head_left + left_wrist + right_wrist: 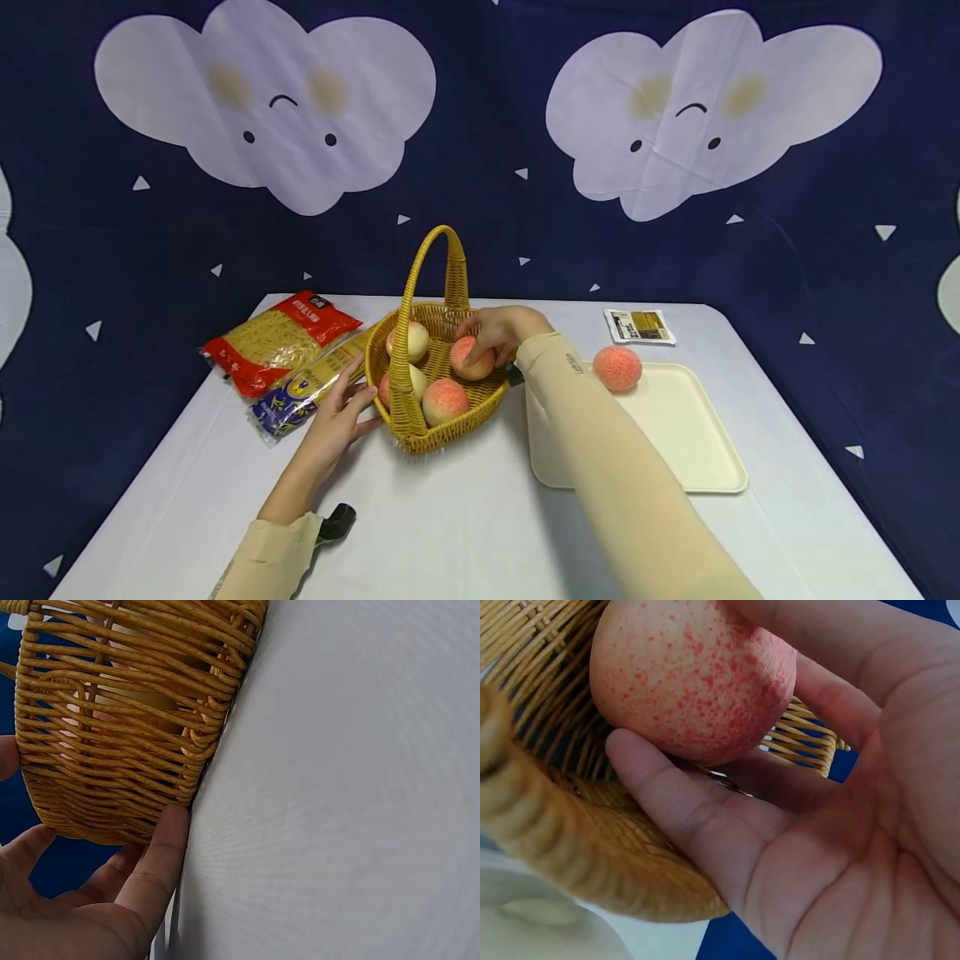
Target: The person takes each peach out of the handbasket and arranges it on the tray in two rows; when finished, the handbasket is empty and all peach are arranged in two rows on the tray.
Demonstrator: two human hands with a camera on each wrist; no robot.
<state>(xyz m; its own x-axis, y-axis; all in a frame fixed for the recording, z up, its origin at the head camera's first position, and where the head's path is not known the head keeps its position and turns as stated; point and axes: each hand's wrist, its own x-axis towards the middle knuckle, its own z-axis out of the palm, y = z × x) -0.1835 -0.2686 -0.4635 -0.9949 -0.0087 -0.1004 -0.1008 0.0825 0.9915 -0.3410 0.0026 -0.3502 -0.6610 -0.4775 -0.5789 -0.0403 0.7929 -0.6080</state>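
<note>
A yellow wicker basket (457, 429) with a tall handle stands on the table, several pink-and-cream peaches inside. Reaching in over its right side, my right hand (502, 327) holds a peach (472, 360). In the right wrist view, the fingers (675, 787) surround that speckled peach (697, 682). My left hand (337, 417) touches the basket's left outer wall with spread fingers; the left wrist view has the fingertips (172, 821) against the weave. Other peaches, such as one at the front (446, 403), lie beside the held one.
A cream tray (675, 442) at the right has one peach (617, 368) at its back left corner. Behind it lies a small flat packet (640, 326). A red pasta bag (277, 342) and a long blue-and-yellow packet (288, 404) lie left of the basket.
</note>
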